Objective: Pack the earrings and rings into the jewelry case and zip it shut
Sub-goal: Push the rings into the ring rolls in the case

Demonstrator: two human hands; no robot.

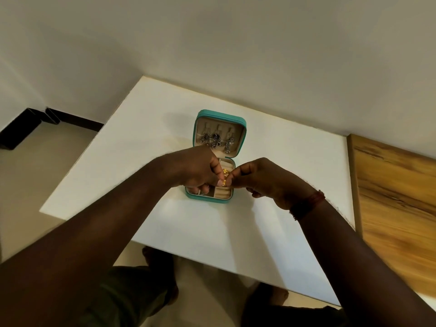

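Now | both grips, left hand (198,169) and right hand (264,179), pinch gold ring (224,182) | over open jewelry case (220,119)

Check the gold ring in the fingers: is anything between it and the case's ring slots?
Nothing visible. Both hands pinch the ring right above the open case, ring rolls bare underneath; another gold ring sits farther back.

- My arms are bare, no sleeves.
- Around the wrist just behind my right hand (266,182) sits a reddish thread band (306,204).
- I wear olive-green shorts (122,296).
- My feet are bare.
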